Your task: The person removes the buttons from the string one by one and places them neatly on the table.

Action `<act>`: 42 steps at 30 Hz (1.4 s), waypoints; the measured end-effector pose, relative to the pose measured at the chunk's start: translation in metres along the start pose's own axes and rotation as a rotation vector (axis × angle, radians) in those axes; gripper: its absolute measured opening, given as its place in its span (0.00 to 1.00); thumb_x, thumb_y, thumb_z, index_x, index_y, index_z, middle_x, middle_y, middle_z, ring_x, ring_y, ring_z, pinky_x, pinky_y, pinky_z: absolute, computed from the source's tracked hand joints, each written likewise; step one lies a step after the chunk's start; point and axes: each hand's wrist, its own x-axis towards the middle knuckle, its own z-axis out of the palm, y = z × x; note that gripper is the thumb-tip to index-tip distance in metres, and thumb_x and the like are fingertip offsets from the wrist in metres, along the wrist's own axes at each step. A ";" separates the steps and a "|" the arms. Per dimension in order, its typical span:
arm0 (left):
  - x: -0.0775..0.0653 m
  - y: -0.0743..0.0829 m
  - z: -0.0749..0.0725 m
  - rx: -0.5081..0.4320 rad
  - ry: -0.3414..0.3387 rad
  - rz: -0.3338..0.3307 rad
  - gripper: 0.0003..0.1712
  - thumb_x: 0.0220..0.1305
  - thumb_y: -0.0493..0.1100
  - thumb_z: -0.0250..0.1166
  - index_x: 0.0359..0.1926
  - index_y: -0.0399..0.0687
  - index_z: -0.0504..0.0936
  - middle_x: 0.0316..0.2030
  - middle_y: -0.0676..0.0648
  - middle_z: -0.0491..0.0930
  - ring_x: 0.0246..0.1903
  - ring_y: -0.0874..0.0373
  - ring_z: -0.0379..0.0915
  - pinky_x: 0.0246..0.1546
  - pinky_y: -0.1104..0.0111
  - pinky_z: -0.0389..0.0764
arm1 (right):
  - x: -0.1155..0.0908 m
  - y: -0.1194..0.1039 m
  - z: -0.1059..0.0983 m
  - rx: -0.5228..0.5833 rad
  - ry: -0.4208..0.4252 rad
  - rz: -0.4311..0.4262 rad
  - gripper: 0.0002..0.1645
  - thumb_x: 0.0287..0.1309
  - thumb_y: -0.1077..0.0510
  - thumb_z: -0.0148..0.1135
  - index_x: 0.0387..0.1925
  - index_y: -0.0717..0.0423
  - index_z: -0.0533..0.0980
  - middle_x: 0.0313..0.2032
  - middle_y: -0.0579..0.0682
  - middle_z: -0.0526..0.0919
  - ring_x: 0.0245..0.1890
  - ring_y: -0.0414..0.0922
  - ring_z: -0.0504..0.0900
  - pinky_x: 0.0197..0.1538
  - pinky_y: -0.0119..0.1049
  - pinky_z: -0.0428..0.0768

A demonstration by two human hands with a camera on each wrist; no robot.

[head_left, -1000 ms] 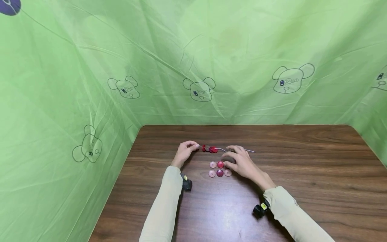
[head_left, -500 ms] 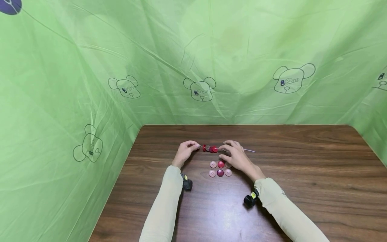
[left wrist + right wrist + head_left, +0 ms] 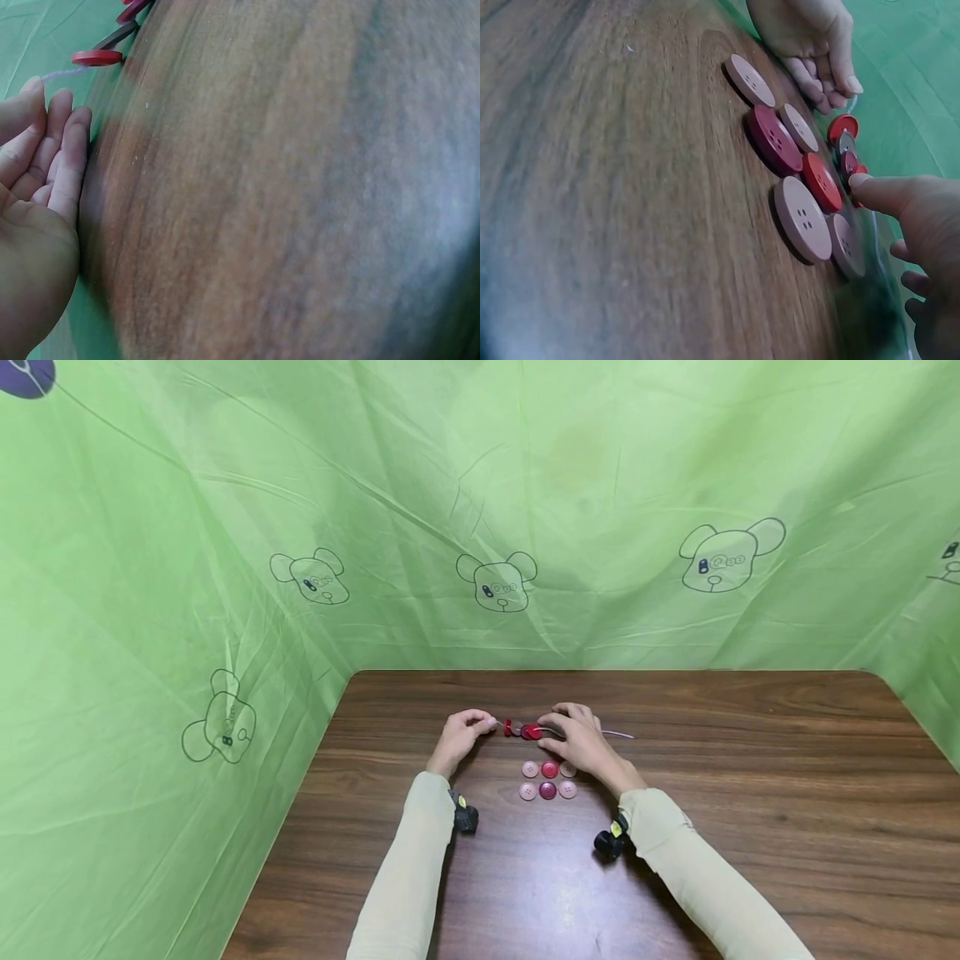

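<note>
My left hand (image 3: 459, 739) pinches the left end of a thin pale cord (image 3: 619, 734) between thumb and forefinger. Strung along the cord are several buttons: a red button (image 3: 96, 58) nearest the left hand, a grey-brown button (image 3: 845, 145), a dark red button (image 3: 848, 162) and another red button (image 3: 533, 732) on the right. My right hand (image 3: 583, 742) has thumb and forefinger at opposite edges of that last red button, pinching it. The cord's right end runs under this hand and shows again beyond it.
Two rows of loose buttons lie flat just in front of the cord: pink buttons (image 3: 528, 791), a red button (image 3: 550, 769) and a purple button (image 3: 547, 790). They sit on a brown wooden table (image 3: 750, 760). Green cloth (image 3: 615, 627) hangs along the table's back and left edges.
My right hand has moved left along the cord until its thumb and forefinger reached the rightmost strung red button, uncovering a pink loose button. The left hand has stayed in place.
</note>
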 end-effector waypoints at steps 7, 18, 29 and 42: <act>-0.001 0.002 0.000 0.014 -0.001 -0.013 0.07 0.60 0.45 0.67 0.33 0.45 0.84 0.33 0.49 0.84 0.36 0.61 0.76 0.44 0.69 0.73 | 0.007 -0.002 0.005 -0.022 -0.020 0.005 0.25 0.53 0.47 0.69 0.53 0.47 0.79 0.61 0.62 0.69 0.64 0.62 0.59 0.61 0.61 0.56; -0.001 0.001 0.000 0.017 -0.002 -0.002 0.07 0.61 0.44 0.66 0.34 0.44 0.84 0.34 0.48 0.85 0.37 0.61 0.76 0.44 0.68 0.73 | 0.011 -0.003 0.011 -0.058 -0.022 0.009 0.19 0.53 0.46 0.69 0.45 0.48 0.80 0.60 0.60 0.70 0.63 0.59 0.61 0.62 0.57 0.56; -0.001 0.000 0.000 0.004 -0.004 -0.011 0.07 0.60 0.44 0.67 0.33 0.45 0.84 0.33 0.48 0.85 0.37 0.61 0.76 0.44 0.69 0.73 | 0.009 0.002 0.011 -0.088 0.020 -0.031 0.17 0.55 0.48 0.67 0.44 0.50 0.81 0.57 0.58 0.74 0.62 0.58 0.64 0.62 0.56 0.58; 0.001 -0.001 0.000 0.001 -0.007 -0.001 0.07 0.60 0.44 0.67 0.33 0.45 0.84 0.32 0.49 0.84 0.36 0.61 0.75 0.43 0.69 0.72 | 0.001 0.008 0.004 -0.027 0.057 -0.015 0.17 0.56 0.46 0.66 0.45 0.48 0.81 0.57 0.58 0.74 0.61 0.58 0.65 0.60 0.58 0.59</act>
